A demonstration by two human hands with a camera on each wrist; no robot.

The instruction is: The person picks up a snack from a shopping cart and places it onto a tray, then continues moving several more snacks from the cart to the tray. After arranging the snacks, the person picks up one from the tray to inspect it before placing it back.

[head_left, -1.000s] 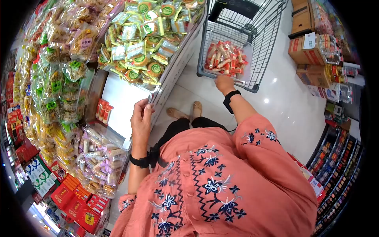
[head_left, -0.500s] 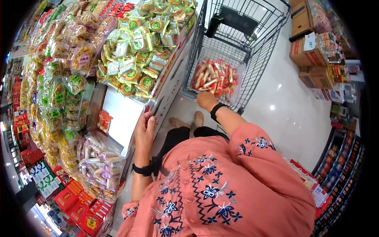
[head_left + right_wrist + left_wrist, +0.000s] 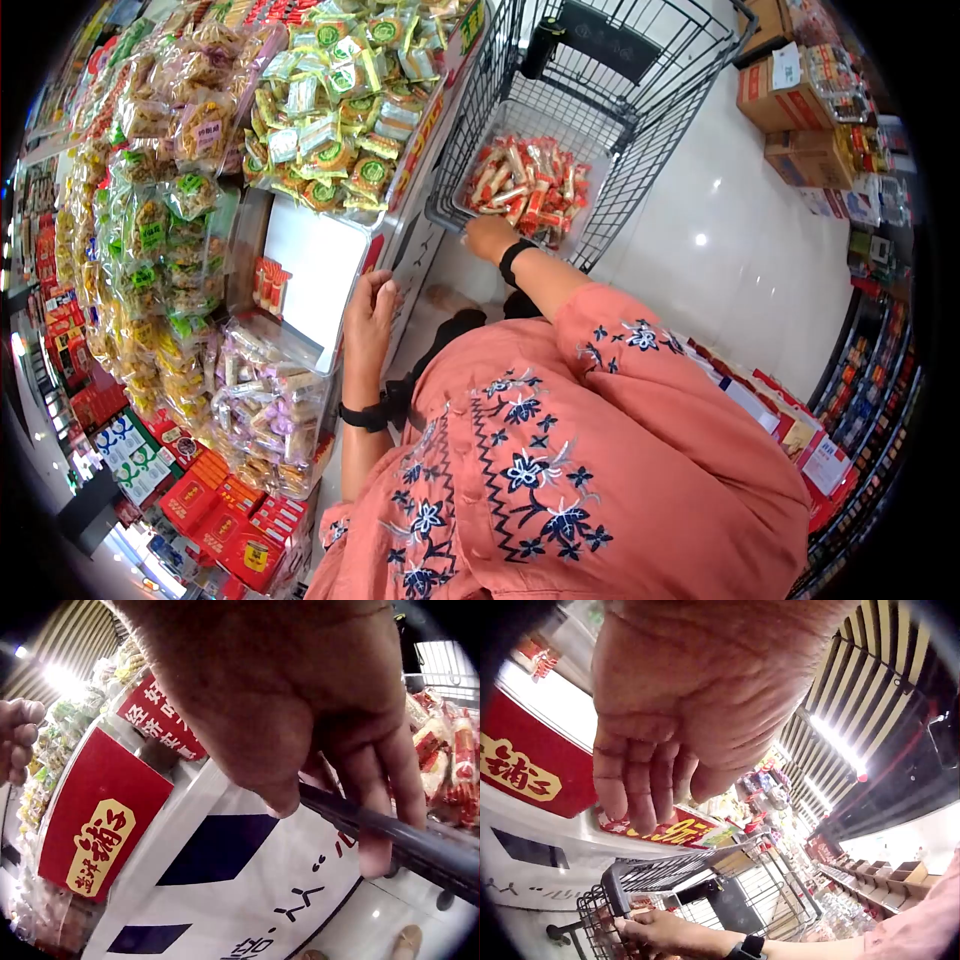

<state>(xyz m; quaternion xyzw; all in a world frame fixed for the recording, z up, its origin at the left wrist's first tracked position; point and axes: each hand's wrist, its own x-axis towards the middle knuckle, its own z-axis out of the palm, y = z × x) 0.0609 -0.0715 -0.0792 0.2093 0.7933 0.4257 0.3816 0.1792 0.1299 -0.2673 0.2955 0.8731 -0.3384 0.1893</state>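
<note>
- Left of the left hand, a few small red packs (image 3: 270, 285) sit by a white tray (image 3: 310, 265).
- The left hand (image 3: 368, 315) stays by the tray's edge. Its fingers are a bit bent and side by side, with nothing seen in them.
- Between the hands, a red sign (image 3: 105, 817) has yellow writing, "盐津铺子". Another red sign (image 3: 161, 720) says "经济实惠".
- Past the left hand's fingers, a price sign (image 3: 682, 832) shows a big yellow "9元". I can't read the rest.
- The right hand (image 3: 492, 240) grips the end rail of the cart (image 3: 440, 212), fingers on one side and thumb on the other.
- Cart and right hand have just moved left, closer to the left hand and the shop stand. So the red and cream packs (image 3: 530, 185), in a see-through tub (image 3: 535, 115) just past the right hand, are nearer too.
</note>
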